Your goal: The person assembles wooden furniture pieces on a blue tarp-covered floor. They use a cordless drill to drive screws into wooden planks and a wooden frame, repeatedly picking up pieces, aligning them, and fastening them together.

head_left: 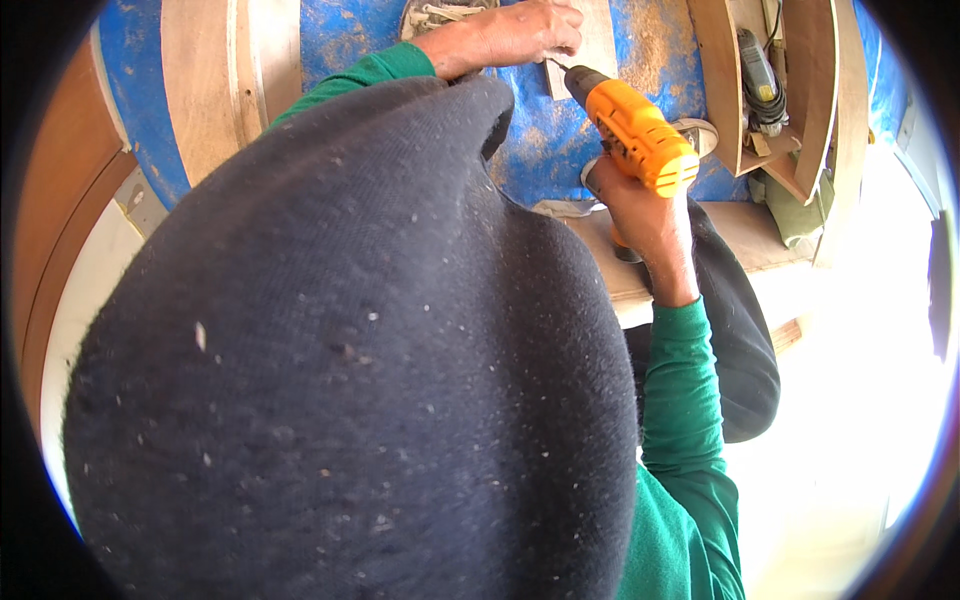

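Note:
An orange cordless drill (640, 125) is gripped in my right hand (648, 215), fingers wrapped round its handle. Its dark chuck and thin bit point up and left toward a light wooden piece (598, 35). Close to the bit's tip, my left hand (530, 32) rests at the edge of this wood with its fingers curled together. Whatever those fingers pinch is too small or hidden to make out. Green sleeves cover both forearms.
Blue sheeting (345, 28) strewn with sawdust lies beneath the work. Curved wooden boards (200, 75) stand at left. At right, a wooden frame (715, 70) holds a grey corded power tool (760, 75). Dark, flecked fabric (350, 350) blocks much of the view. A shoe (698, 135) shows beside the drill.

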`<state>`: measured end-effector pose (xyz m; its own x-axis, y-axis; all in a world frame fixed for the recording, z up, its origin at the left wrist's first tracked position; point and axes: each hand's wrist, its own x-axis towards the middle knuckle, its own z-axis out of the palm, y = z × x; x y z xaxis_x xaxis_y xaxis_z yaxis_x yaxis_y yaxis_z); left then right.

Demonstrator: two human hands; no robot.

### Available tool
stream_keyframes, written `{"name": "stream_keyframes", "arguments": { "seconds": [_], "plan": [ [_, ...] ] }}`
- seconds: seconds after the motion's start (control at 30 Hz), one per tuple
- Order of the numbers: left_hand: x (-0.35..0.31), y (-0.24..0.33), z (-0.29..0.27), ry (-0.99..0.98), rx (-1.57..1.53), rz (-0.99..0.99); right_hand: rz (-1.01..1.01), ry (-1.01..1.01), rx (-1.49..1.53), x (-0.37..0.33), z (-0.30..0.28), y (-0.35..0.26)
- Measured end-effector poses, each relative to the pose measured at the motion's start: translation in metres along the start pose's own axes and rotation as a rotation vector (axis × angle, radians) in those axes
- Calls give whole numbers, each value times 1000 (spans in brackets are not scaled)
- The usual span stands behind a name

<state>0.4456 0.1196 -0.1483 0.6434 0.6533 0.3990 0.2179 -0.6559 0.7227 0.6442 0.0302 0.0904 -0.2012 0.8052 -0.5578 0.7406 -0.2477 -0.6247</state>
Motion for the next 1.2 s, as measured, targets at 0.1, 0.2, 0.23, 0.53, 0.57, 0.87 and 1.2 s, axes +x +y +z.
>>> {"name": "stream_keyframes", "arguments": {
  "seconds": [0.1, 0.2, 0.23, 0.53, 0.57, 0.87, 1.2],
  "plan": [
    [2, 2, -3, -18, 25, -7, 11, -14, -75, 0, 0, -2],
    [3, 3, -5, -27, 37, -6, 13, -35, -139, -1, -2, -1],
    [3, 3, -5, -31, 38, 0, 11, -39, -152, -1, -2, 1],
    [-4, 5, -3, -14, 151, 60, -162, 29, -241, -8, -12, 0],
    [-4, 10, -9, -90, 135, -3, -167, 65, -145, -14, -17, -7],
    [77, 14, -134, 25, 63, -276, -2, 263, -114, -110, -127, -66],
    [290, -44, -148, -412, 360, 60, 372, 52, 827, -111, -138, -55]
  ]
}}
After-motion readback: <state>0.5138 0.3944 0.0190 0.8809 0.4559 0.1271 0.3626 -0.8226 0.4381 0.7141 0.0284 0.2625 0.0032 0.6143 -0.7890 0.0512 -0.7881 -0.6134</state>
